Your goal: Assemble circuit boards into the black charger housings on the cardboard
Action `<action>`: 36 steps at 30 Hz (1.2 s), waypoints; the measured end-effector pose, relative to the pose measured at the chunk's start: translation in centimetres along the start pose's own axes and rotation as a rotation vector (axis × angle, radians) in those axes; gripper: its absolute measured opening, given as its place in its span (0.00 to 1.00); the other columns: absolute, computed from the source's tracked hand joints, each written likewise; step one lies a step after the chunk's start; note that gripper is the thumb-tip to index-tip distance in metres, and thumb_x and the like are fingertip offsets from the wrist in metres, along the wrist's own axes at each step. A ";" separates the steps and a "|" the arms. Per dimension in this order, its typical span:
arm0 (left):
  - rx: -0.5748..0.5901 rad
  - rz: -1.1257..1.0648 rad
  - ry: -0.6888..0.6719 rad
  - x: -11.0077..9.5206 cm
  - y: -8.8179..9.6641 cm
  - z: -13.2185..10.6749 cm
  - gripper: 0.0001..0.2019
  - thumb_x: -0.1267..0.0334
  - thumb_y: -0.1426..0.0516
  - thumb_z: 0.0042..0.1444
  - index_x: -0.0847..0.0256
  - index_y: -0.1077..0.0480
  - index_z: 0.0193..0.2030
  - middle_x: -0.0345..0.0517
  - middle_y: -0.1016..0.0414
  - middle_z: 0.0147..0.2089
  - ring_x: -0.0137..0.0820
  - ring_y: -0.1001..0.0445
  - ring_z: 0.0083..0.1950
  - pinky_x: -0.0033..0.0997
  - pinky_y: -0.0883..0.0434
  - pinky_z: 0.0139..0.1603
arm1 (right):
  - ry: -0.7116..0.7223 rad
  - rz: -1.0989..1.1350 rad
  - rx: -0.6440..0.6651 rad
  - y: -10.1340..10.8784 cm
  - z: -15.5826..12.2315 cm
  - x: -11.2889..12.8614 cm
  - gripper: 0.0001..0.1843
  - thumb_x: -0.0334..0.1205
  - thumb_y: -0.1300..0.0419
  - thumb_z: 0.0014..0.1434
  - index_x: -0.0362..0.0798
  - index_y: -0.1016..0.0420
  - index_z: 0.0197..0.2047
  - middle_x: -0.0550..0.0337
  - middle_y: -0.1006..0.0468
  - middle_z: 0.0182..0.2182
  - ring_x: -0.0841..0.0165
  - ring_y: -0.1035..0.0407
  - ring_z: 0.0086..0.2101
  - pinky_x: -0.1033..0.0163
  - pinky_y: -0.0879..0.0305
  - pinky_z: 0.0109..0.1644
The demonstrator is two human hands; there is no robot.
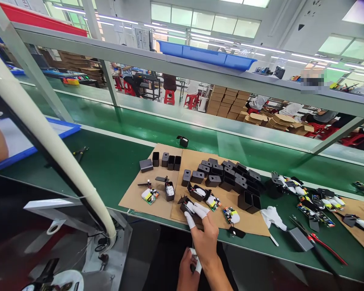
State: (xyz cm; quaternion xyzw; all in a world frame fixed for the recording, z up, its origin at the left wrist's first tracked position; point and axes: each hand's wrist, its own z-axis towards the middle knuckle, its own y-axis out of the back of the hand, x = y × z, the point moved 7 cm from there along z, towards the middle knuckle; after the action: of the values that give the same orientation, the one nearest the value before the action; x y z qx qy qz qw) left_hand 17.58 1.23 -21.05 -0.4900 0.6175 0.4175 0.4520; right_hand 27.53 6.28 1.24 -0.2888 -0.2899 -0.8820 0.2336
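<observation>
My right hand [205, 236], with white finger cots on its fingertips, is closed on a black plastic case [184, 202] near the cardboard's front edge. Below the table edge, my left hand [188, 266] is curled, also with white cots; whatever it may hold is hidden. Beside the right hand lie a half-filled black case [197, 192] and a circuit board [212, 201] with yellow and white parts. Another circuit board [231, 216] lies to the right. On the left are a case with a board inside [169, 190] and a loose circuit board [151, 195].
Several empty black cases [227, 171] stand on the cardboard [130, 198]. To the right are a white cloth [273, 217], red-handled pliers [324, 244], a grey block [300, 238] and piled boards [315, 210]. A cream pipe [57, 141] rises at left; a shelf beam crosses above.
</observation>
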 end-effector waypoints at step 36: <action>0.017 -0.015 -0.037 0.6 0.3 -0.3 0.26 0.50 0.34 0.53 0.62 0.17 0.55 0.67 0.17 0.61 0.54 0.17 0.57 0.46 0.19 0.55 | 0.133 -0.135 0.121 -1.4 0.0 0.6 0.18 0.37 0.40 0.76 0.55 0.19 0.65 0.49 0.15 0.49 0.59 0.17 0.49 0.55 0.17 0.52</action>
State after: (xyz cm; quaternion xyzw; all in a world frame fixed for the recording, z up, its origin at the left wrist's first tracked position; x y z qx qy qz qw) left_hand 17.13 0.84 -21.49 -0.4828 0.6089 0.4178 0.4707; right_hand 26.27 7.13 1.13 -0.1949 -0.3455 -0.8938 0.2093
